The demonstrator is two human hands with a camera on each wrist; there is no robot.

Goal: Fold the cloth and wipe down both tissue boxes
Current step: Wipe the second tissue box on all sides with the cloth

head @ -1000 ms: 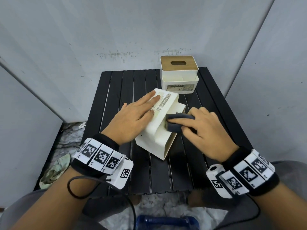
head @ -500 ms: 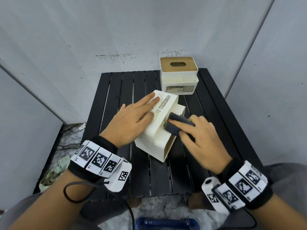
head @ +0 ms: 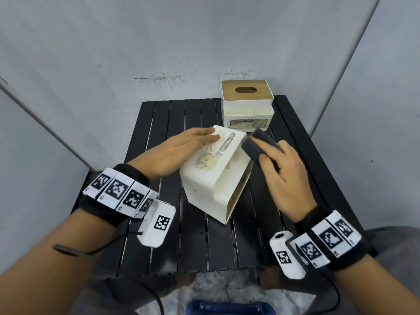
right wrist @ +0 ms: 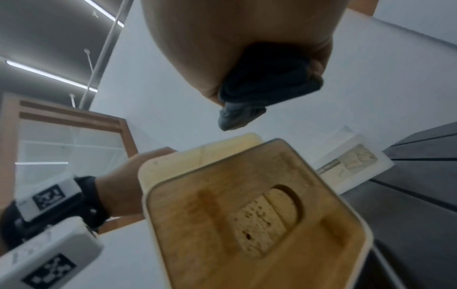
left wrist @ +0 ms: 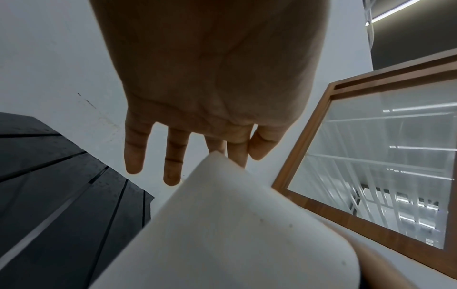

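Note:
A white tissue box lies tipped on its side mid-table, its wooden lid facing right. My left hand lies flat on its upper face, fingers straight, steadying the tissue box. My right hand grips a folded dark grey cloth and holds it at the box's far right upper edge. In the right wrist view the cloth is bunched in my curled fingers just above the box. A second white tissue box with a wooden lid stands upright at the back right.
The black slatted table has bare slats in front of and left of the tipped box. Grey walls close in behind and on both sides. A blue object sits on the floor below the table's near edge.
My right hand has slid the cloth away from me along the box's right side, toward its far end. The left hand stays flat on the box.

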